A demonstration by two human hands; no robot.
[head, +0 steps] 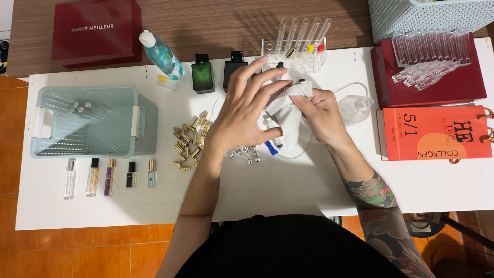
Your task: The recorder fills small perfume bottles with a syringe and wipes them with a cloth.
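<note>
1. White cloth (288, 110) lies bunched between our hands at the middle of the white table (288, 190), over a small vial whose blue end (271, 148) pokes out below.
2. Our right hand (321, 113) pinches the cloth's upper edge, fingers closed on it.
3. Our left hand (247, 110) rests on the cloth with fingers spread and loose.
4. Gold caps (188, 141) lie scattered just left of the hands, silver caps (247, 153) just below them.
5. A test-tube rack (296, 51) stands behind; a pale green basket (139, 121) sits far left.
</note>
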